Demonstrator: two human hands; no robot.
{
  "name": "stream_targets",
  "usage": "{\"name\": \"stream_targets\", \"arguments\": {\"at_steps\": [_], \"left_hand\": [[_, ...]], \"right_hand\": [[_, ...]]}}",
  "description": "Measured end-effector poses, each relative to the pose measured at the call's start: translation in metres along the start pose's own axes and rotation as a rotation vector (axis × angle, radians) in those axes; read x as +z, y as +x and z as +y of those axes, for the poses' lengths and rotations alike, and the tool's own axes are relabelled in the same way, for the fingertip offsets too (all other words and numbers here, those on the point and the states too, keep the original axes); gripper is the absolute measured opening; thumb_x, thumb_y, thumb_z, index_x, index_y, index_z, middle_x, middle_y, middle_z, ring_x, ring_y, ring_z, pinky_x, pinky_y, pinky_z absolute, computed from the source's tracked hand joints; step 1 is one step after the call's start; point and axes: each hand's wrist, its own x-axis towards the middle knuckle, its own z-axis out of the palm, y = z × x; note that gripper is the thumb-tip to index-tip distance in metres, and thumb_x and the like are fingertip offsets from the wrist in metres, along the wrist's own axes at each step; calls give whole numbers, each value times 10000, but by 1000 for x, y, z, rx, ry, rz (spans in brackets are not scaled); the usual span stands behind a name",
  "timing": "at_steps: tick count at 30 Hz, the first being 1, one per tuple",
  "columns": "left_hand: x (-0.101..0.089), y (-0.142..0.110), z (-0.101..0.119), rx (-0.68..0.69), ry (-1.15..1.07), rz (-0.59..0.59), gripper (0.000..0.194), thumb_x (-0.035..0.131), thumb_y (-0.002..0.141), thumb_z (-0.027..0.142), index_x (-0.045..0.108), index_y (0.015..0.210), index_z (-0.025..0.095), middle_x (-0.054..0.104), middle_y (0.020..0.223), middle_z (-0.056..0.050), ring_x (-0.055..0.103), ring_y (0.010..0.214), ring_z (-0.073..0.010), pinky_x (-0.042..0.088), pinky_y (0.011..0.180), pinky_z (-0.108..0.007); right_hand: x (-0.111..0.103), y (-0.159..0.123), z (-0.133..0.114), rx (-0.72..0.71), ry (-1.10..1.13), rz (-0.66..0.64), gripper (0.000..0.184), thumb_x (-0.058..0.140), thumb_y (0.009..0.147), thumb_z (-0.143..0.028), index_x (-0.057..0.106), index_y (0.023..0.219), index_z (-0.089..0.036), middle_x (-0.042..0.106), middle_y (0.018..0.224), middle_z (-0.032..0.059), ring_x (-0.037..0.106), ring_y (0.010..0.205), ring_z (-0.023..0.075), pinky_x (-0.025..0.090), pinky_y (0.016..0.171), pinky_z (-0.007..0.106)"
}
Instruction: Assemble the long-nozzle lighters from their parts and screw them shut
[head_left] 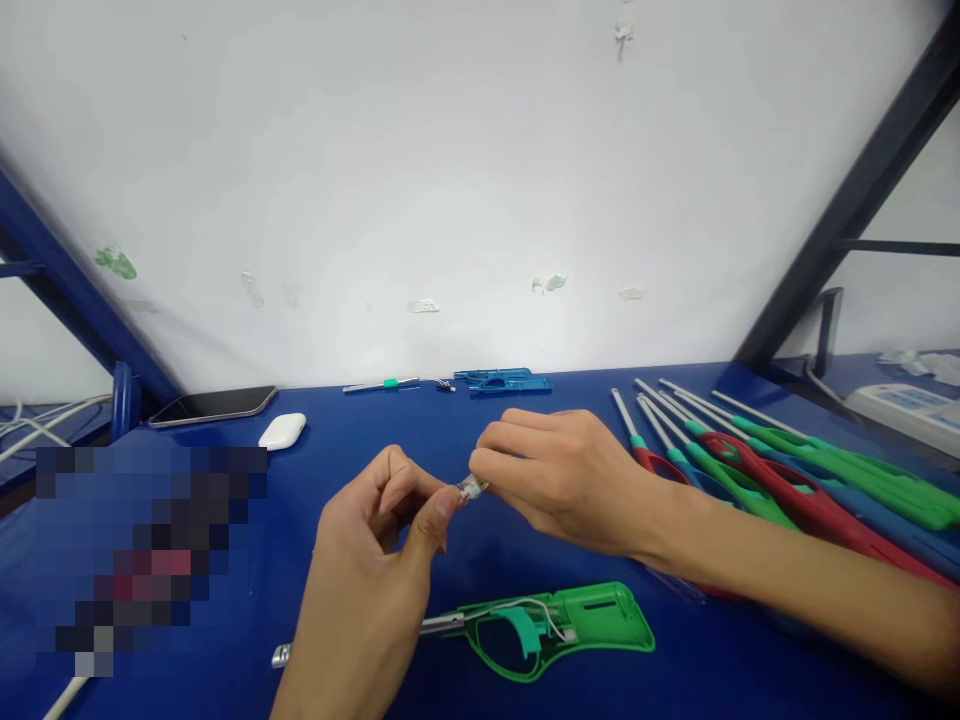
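Above the middle of the blue table my left hand (386,545) pinches a small clear and whitish part (470,488) between thumb and forefinger. My right hand (559,475) grips the same part from the other side, and its fingers cover much of it, so its exact kind does not show. Below the hands lies an opened green lighter shell (600,640), with a teal trigger (525,630) and a white wire inside. From the shell a metal tube (442,624) runs left, partly behind my left wrist.
Several long-necked lighters (810,490) in red, green and blue lie at right. Blue shell halves (510,381) and a thin metal tube with a green collar (390,383) lie near the wall. A phone (214,405) and a white case (283,431) lie at left; a patch there is blurred.
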Motion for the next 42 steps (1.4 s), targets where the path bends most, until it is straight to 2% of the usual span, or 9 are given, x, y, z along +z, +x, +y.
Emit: {"name": "stream_targets", "arguments": {"at_steps": [7, 14, 20, 25, 27, 30, 32, 36, 42], "left_hand": [[4, 0, -2, -13, 43, 15, 385, 656, 931, 395, 417, 665, 252, 510, 657, 58, 471, 586, -123, 407, 522, -245], [0, 1, -3, -3, 60, 17, 393, 665, 932, 373, 368, 701, 258, 534, 640, 70, 493, 577, -119, 435, 530, -233], [-10, 6, 3, 68, -33, -3, 293, 681, 990, 456, 502, 842, 278, 674, 671, 72, 647, 609, -138, 513, 561, -218], [-1, -1, 12, 222, 194, -75, 42, 634, 1014, 341, 649, 1011, 301, 731, 813, 65, 703, 682, -136, 554, 600, -207], [5, -9, 4, 331, 318, -184, 101, 598, 1027, 254, 684, 1033, 305, 751, 888, 60, 718, 756, -141, 573, 655, -220], [11, -25, -20, 524, 439, -338, 239, 526, 1038, 138, 712, 1079, 282, 763, 1003, 26, 731, 901, -175, 620, 819, -298], [12, -35, -38, 610, 503, -364, 297, 504, 1048, 116, 710, 1203, 264, 749, 1096, -18, 717, 992, -212, 637, 855, -354], [12, -48, -59, 593, 599, -427, 276, 532, 1084, 181, 679, 1299, 269, 705, 1194, -55, 678, 1047, -243, 647, 837, -386], [15, -50, -59, 567, 552, -484, 204, 533, 1089, 168, 687, 1191, 255, 676, 1111, -50, 650, 951, -228, 629, 793, -381]], "right_hand": [[6, -1, -7, 3, -42, 92, 325, 420, 1048, -47, 637, 868, -211, 640, 781, 17, 436, 646, 171, 236, 509, 321], [3, 1, -12, 2, -60, 88, 318, 430, 1070, -91, 630, 854, -212, 595, 733, 2, 417, 622, 165, 210, 488, 315], [-29, 8, -2, 106, -37, -7, 115, 575, 1029, -156, 646, 958, -210, 661, 769, -10, 546, 679, 154, 261, 535, 306], [-63, -2, 2, 305, 144, -106, 124, 548, 1113, -280, 637, 1169, -213, 756, 1063, 36, 681, 869, 179, 427, 694, 303], [-66, -14, -1, 355, 239, -184, 176, 472, 1148, -301, 619, 1187, -212, 734, 1111, 48, 676, 884, 179, 457, 745, 312], [-59, -36, -10, 459, 369, -297, 206, 482, 1149, -349, 649, 1153, -227, 733, 1095, 38, 681, 929, 195, 482, 828, 327], [-50, -53, -17, 528, 449, -349, 164, 560, 1119, -347, 694, 1105, -255, 755, 1084, 8, 697, 995, 201, 481, 887, 322], [-37, -76, -31, 593, 529, -424, 138, 611, 1091, -297, 735, 1036, -271, 757, 972, -25, 688, 913, 181, 457, 793, 291], [-28, -87, -41, 553, 542, -472, 155, 627, 1065, -180, 745, 1021, -269, 712, 894, -29, 662, 862, 174, 433, 791, 286]]}}
